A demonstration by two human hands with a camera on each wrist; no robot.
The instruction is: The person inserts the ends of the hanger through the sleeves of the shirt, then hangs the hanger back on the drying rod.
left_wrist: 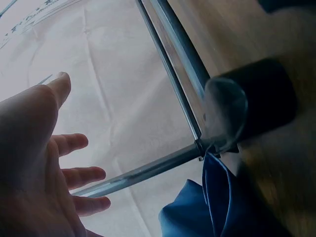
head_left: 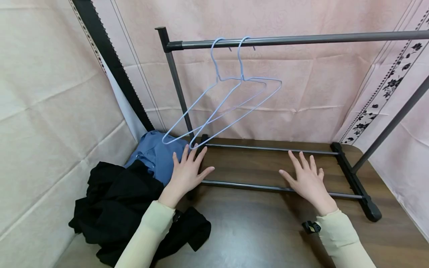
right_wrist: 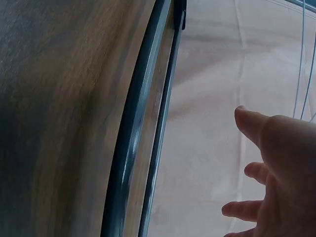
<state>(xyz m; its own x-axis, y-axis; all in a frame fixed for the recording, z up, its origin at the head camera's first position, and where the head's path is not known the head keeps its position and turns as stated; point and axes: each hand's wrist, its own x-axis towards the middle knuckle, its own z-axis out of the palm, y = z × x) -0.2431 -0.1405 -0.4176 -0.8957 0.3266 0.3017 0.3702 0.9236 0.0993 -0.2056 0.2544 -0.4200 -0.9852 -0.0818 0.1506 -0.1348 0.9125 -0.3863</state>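
Note:
My left hand is held out with fingers spread, palm down, and nothing in it. In the head view it appears just below two light-blue wire hangers, which hang from the rack's top rail. Beside that hand lie a blue garment and a crumpled black garment. My right hand, also spread and holding nothing, hovers over the rack's lower front bar near its right end. The left wrist view shows the left fingers apart from the blue cloth.
The rack's black right foot and slanting right post stand on the brown wooden table. Pale pink cloth hangs behind, and a cream cloth wall rises at the left.

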